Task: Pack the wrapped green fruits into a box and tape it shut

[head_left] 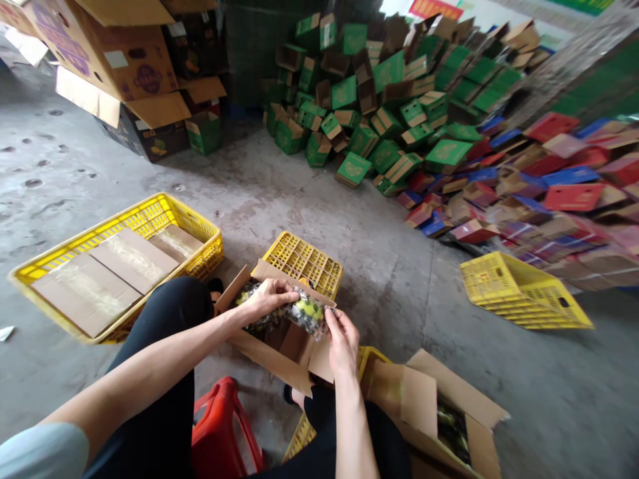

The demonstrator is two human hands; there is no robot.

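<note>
Between my left hand (269,298) and my right hand (343,337) a clear plastic packet (308,313) is stretched, gripped at its two ends. Yellow-green and dark contents show through it; I cannot tell exactly what they are. The packet is above an open cardboard box (269,364) with raised flaps, between my knees. More clear packets (248,299) lie in the left part of this box, partly hidden by my left hand and forearm. A yellow plastic crate with a grid face (299,256) stands just behind the box.
At left, a yellow crate (94,236) holds taped cartons (134,259). A red stool (218,426) is below me. An open box (417,392) with dark wrapped contents sits at right, near another yellow crate (529,303). Green boxes (354,169) and red-blue boxes (574,196) are heaped behind.
</note>
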